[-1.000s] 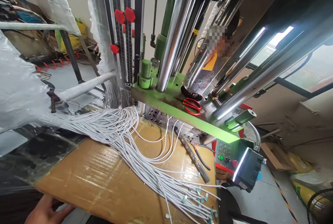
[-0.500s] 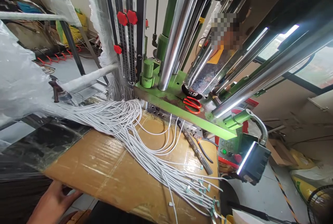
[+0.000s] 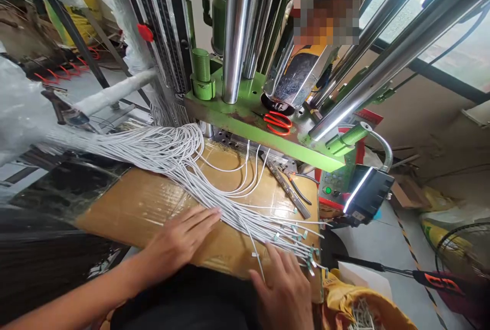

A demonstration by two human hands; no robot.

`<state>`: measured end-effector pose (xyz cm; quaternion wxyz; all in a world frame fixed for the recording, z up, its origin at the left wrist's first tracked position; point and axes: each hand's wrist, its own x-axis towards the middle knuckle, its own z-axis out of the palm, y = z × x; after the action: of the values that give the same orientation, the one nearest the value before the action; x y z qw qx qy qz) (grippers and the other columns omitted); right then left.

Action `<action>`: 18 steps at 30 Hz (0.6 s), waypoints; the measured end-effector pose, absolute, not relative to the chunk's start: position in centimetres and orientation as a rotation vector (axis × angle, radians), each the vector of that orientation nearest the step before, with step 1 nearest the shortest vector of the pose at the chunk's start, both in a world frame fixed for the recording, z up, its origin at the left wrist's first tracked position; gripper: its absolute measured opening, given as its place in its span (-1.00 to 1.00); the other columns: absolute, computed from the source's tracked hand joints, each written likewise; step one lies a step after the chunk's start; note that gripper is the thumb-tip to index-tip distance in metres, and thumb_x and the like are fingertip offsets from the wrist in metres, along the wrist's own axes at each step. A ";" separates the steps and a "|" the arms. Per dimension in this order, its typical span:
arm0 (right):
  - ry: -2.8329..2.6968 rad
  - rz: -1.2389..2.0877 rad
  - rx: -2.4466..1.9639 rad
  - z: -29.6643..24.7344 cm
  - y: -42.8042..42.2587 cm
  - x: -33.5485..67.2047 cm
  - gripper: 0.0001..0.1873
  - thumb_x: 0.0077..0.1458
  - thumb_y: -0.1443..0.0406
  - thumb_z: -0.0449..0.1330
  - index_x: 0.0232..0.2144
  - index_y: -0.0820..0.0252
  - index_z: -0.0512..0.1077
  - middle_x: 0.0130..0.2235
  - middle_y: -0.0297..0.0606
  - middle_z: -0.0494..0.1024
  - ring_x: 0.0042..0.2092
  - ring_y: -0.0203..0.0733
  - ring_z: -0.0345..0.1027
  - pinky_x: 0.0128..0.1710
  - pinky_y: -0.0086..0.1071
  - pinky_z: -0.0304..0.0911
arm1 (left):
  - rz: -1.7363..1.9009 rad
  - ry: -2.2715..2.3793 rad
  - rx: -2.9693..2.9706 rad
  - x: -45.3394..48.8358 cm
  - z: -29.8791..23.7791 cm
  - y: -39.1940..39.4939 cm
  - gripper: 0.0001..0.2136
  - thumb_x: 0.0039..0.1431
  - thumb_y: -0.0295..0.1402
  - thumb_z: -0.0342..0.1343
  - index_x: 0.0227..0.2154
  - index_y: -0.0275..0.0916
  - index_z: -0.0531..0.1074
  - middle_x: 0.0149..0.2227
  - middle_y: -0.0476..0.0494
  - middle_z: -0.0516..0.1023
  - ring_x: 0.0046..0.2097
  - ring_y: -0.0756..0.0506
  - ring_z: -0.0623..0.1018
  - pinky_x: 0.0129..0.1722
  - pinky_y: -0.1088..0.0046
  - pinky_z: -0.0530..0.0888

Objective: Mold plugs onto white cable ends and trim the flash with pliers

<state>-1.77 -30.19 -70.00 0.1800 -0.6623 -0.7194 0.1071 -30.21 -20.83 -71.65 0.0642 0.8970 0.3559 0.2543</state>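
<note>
Left hand (image 3: 178,243) released, flat on cardboard sheet (image 3: 122,207), touching white cable bundle (image 3: 172,154), right hand (image 3: 279,289) released, fingers spread near tagged cable ends (image 3: 302,253), bundle lying across cardboard, beneath green machine plate (image 3: 245,133)

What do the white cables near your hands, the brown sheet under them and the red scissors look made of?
The white cables look like plastic-sheathed wire, perhaps PVC: smooth, matte and flexible, core hidden. The brown sheet looks like corrugated cardboard, with faint ribbing and shiny tape. The red scissors have glossy plastic-looking handles; the blades are probably steel, but hard to tell.
</note>
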 end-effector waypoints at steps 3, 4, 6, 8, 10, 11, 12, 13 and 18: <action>-2.347 -0.075 -1.690 -68.6 -25.9 -2.8 -0.76 0.14 0.47 0.05 -0.24 0.16 0.47 -0.40 -0.20 0.49 -0.36 -0.08 0.35 -0.36 -0.26 0.25 | 0.512 0.942 2.933 -26.6 -70.2 -15.8 -0.59 0.22 -0.61 -0.07 0.12 -0.31 0.34 0.09 -0.23 0.47 0.09 -0.16 0.42 0.08 0.27 0.36; -2.366 -0.146 -1.684 -67.9 -24.7 -2.4 -0.74 0.13 0.51 0.02 -0.30 0.17 0.47 -0.44 -0.23 0.46 -0.39 -0.10 0.32 -0.39 -0.28 0.20 | 0.440 0.909 2.973 -25.9 -69.9 -14.8 -0.60 0.22 -0.60 -0.06 0.11 -0.29 0.34 0.04 -0.23 0.50 0.03 -0.16 0.44 0.04 0.27 0.36; -2.350 -0.164 -1.728 -66.6 -22.6 -1.1 -0.74 0.14 0.51 0.02 -0.38 0.17 0.46 -0.42 -0.22 0.45 -0.36 -0.10 0.29 -0.36 -0.28 0.18 | 0.310 0.872 3.003 -25.1 -69.5 -13.8 -0.62 0.22 -0.59 -0.05 0.08 -0.26 0.36 -0.08 -0.21 0.54 -0.06 -0.17 0.45 -0.02 0.26 0.34; -2.362 0.022 -1.730 -65.9 -21.1 0.1 -0.77 0.16 0.47 0.05 -0.26 0.17 0.48 -0.26 -0.18 0.51 -0.22 -0.07 0.33 -0.22 -0.25 0.21 | 0.201 0.889 2.948 -24.8 -69.0 -13.4 -0.69 0.22 -0.58 -0.04 -0.03 -0.26 0.43 -0.18 -0.22 0.53 -0.13 -0.18 0.45 -0.08 0.27 0.32; -2.396 0.311 -1.638 -66.1 -20.0 0.3 -0.69 0.18 0.43 0.08 -0.04 0.17 0.42 -0.08 -0.16 0.52 -0.06 -0.07 0.33 -0.07 -0.23 0.22 | 0.118 0.906 2.815 -24.6 -68.1 -12.9 -0.81 0.22 -0.52 -0.02 -0.21 -0.26 0.49 -0.25 -0.20 0.52 -0.16 -0.19 0.44 -0.12 0.28 0.30; -2.403 0.429 -1.584 -66.4 -19.6 0.0 -0.64 0.19 0.41 0.10 0.04 0.16 0.38 -0.01 -0.16 0.50 0.00 -0.07 0.31 -0.01 -0.21 0.20 | 0.093 0.898 2.730 -24.5 -67.7 -12.6 -0.84 0.22 -0.49 0.00 -0.28 -0.26 0.49 -0.28 -0.18 0.51 -0.18 -0.18 0.44 -0.12 0.30 0.30; -2.399 0.508 -1.547 -66.7 -19.3 -0.4 -0.61 0.19 0.39 0.12 0.08 0.16 0.35 0.02 -0.15 0.50 0.03 -0.07 0.30 0.03 -0.18 0.19 | 0.080 0.880 2.637 -24.4 -67.1 -12.1 -0.86 0.21 -0.47 0.02 -0.33 -0.26 0.48 -0.30 -0.16 0.50 -0.19 -0.17 0.44 -0.13 0.32 0.29; -2.385 0.559 -1.529 -66.9 -19.1 -0.9 -0.60 0.19 0.36 0.15 0.09 0.15 0.34 0.01 -0.15 0.51 0.04 -0.06 0.31 0.05 -0.15 0.17 | 0.077 0.860 2.534 -24.4 -66.6 -11.5 -0.87 0.20 -0.45 0.03 -0.35 -0.26 0.48 -0.32 -0.13 0.50 -0.20 -0.15 0.45 -0.15 0.35 0.29; -2.118 0.786 -1.564 -66.9 -18.2 -2.5 -0.72 0.17 0.33 0.20 -0.04 0.13 0.45 -0.17 -0.23 0.57 -0.12 -0.12 0.40 -0.09 -0.27 0.24 | 0.109 0.847 1.974 -25.2 -64.7 -9.1 -0.80 0.21 -0.29 0.01 -0.31 -0.30 0.47 -0.40 -0.02 0.48 -0.37 -0.03 0.40 -0.38 0.51 0.26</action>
<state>-2.52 -18.17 -66.94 0.1957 -0.5583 -0.7559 0.2804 -25.18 -9.07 -64.72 0.4754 0.8074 0.3466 0.0444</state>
